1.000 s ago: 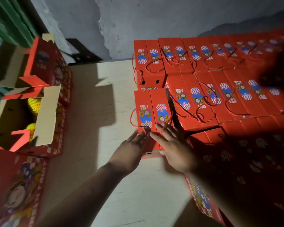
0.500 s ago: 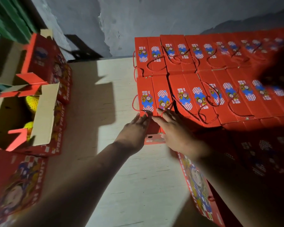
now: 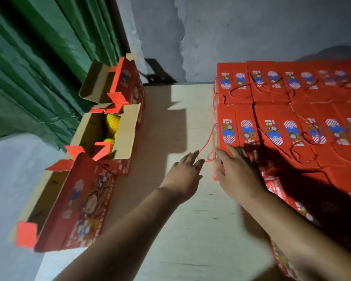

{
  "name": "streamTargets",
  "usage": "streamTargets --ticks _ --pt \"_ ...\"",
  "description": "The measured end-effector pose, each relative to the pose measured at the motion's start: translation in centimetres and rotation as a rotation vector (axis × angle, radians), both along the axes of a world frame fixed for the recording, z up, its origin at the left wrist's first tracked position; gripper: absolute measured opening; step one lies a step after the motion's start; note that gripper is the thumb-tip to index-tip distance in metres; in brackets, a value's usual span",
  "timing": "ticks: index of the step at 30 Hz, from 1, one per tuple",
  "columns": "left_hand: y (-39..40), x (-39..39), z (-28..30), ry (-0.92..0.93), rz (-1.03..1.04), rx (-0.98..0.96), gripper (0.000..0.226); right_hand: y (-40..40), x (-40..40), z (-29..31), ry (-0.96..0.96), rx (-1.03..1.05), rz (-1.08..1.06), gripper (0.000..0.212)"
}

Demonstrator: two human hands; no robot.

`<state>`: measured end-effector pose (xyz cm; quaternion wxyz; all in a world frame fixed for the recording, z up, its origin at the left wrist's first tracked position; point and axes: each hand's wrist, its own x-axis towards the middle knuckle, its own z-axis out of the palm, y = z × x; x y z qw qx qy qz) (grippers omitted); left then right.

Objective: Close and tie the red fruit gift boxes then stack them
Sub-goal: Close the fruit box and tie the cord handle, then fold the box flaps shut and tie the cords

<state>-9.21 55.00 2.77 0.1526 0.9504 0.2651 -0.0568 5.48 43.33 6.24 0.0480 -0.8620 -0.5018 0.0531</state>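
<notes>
While the right hand (image 3: 238, 175) rests flat-fingered on the nearest closed box (image 3: 236, 129) in the stack, the left hand (image 3: 183, 175), fingers straight, touches its red cord (image 3: 206, 144) above the surface (image 3: 182, 230).

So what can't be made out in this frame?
- Head view: right hand fingertips blurred, in shadow; contact with the closed box is unclear.
- Stack's near right part is dark; box count unreadable.
- Nearest open box: contents hidden by its wall.
- Left hand: cord grip unclear.
</notes>
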Motion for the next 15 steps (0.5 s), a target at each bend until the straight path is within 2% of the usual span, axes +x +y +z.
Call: streamTargets --ticks 9,13,15 --pt "1.6 -15.6 3.2 0.008 0.333 0.102 0.065 1.3 -12.1 0.9 0.077 -0.011 0.252 0.060" --pt "2.0 -22.7 5.3 -0.013 0.608 0.288 0.070 1.5 -15.7 1.4 0.119 -0.004 0.296 0.057" --pt "2.2 -25.6 6.2 -0.009 0.790 0.318 0.077 1.4 -16.7 1.6 0.126 -0.003 0.311 0.055"
